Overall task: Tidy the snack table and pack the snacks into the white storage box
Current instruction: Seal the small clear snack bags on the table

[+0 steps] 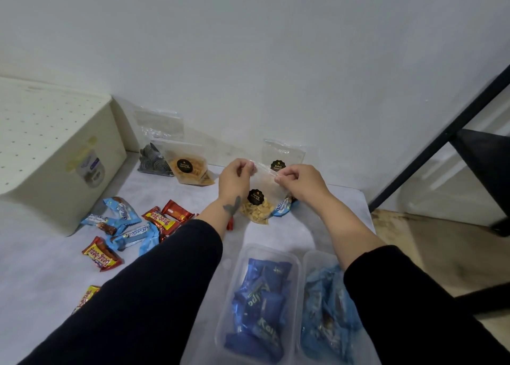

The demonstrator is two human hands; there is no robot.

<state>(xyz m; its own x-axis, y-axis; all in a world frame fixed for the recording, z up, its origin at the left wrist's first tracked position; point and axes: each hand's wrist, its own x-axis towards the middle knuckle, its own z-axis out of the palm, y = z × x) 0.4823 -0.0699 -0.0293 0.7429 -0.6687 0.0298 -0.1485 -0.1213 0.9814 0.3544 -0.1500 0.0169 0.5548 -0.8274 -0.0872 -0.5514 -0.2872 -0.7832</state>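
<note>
Here, both hands (pixel 265 182) pinching crinkly clear snack pouch (pixel 262 201), upright, round black label.

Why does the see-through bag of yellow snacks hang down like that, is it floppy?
Probably, yes. The clear snack bag looks like thin film, and both the left hand and right hand pinch its top edge. The snacks sit low, so it likely sags. The pieces might crumble if squeezed.
</note>
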